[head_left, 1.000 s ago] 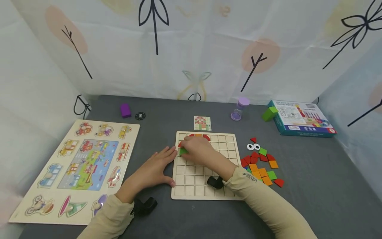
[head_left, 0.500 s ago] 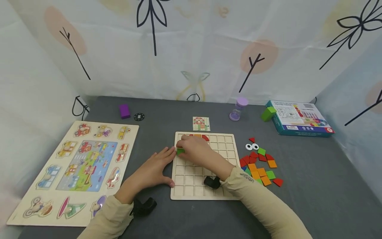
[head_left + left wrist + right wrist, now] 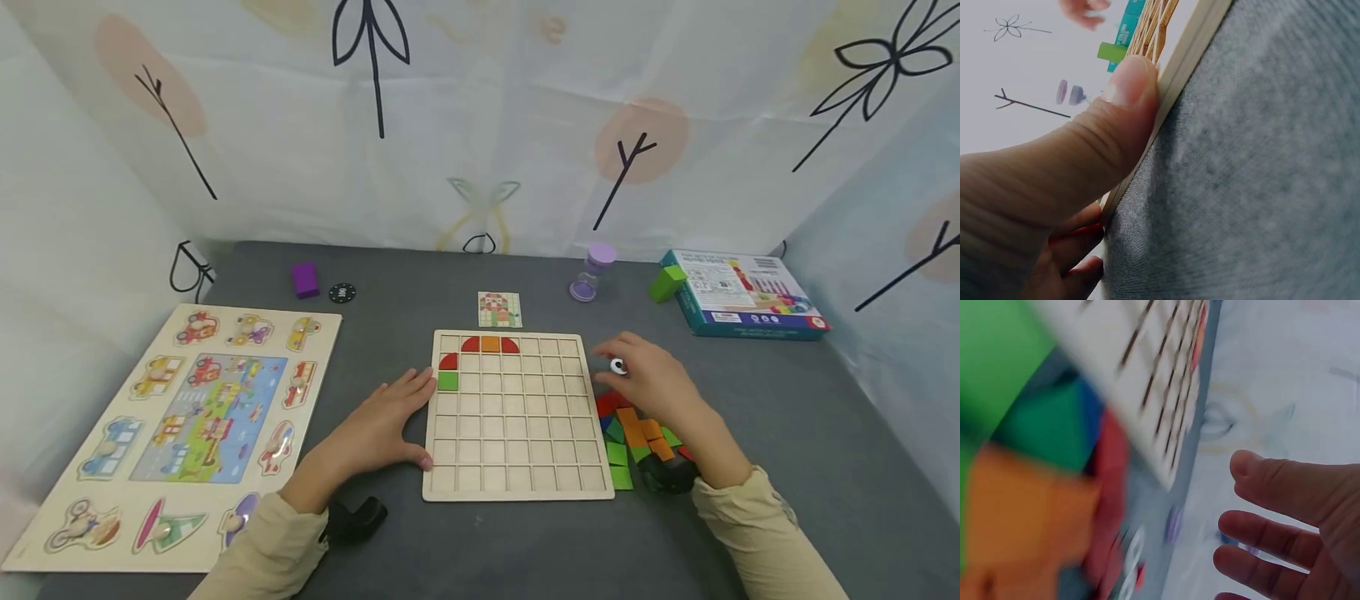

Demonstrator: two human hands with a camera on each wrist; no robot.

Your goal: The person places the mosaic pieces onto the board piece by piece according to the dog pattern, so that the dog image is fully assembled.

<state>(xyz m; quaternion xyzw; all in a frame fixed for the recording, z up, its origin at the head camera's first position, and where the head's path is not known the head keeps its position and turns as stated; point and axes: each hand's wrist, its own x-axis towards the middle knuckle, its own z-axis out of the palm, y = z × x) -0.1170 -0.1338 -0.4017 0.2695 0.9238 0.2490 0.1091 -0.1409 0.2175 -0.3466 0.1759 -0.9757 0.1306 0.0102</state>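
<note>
A wooden grid board (image 3: 519,451) lies in the middle of the table. My left hand (image 3: 378,427) rests along its left side, thumb and fingertips touching the edge, as the left wrist view also shows. In the board's upper left cells sit an orange square tile (image 3: 491,344) between two red quarter-round tiles, a red quarter-round tile (image 3: 448,362) and a green square tile (image 3: 447,381). My right hand (image 3: 651,379) hovers right of the board with fingers apart, holding nothing. Between its fingers a white eye disc (image 3: 618,366) shows on the table, beside the pile of coloured tiles (image 3: 632,427).
A patterned card (image 3: 499,309) lies behind the board. Further back stand a purple-capped sand timer (image 3: 592,272), a green block (image 3: 667,283) and a boxed game (image 3: 753,296). A picture puzzle board (image 3: 112,408), a purple block (image 3: 305,280) and a black chip (image 3: 342,292) are leftward.
My right hand has left the board's upper left and moved right, above the eye discs and tile pile. The red and green tiles it covered now show. My left hand stays at the board's edge.
</note>
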